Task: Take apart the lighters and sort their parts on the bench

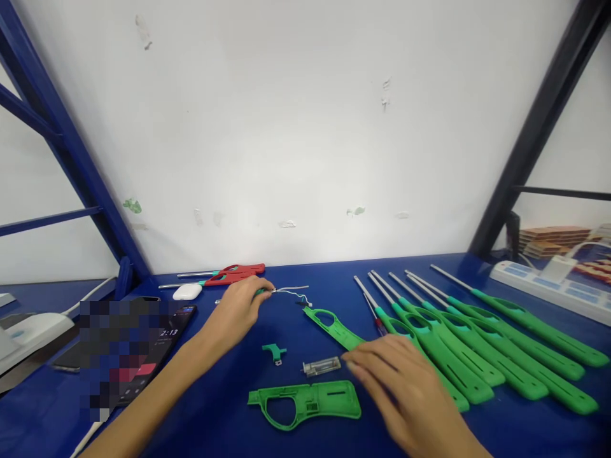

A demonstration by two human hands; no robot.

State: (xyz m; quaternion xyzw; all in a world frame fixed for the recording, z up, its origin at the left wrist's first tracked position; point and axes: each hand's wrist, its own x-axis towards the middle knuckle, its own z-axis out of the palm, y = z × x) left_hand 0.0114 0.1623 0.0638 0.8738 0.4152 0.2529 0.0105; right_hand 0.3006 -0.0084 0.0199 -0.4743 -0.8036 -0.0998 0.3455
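Head view: green half-shell (pixel 344 333) lies slantwise

On the blue table (pixel 210 407), its long axis runs diagonally, narrow end pointing far-left. The left hand (pixel 242 303) pinches a wired green piece (pixel 261 291); the right hand (pixel 405 388) overlaps the wide end, grip unclear.

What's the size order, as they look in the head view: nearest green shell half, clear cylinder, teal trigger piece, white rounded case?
1. Green shell half
2. Clear cylinder
Teal trigger piece and white rounded case: unsure, as the case lies farther back.
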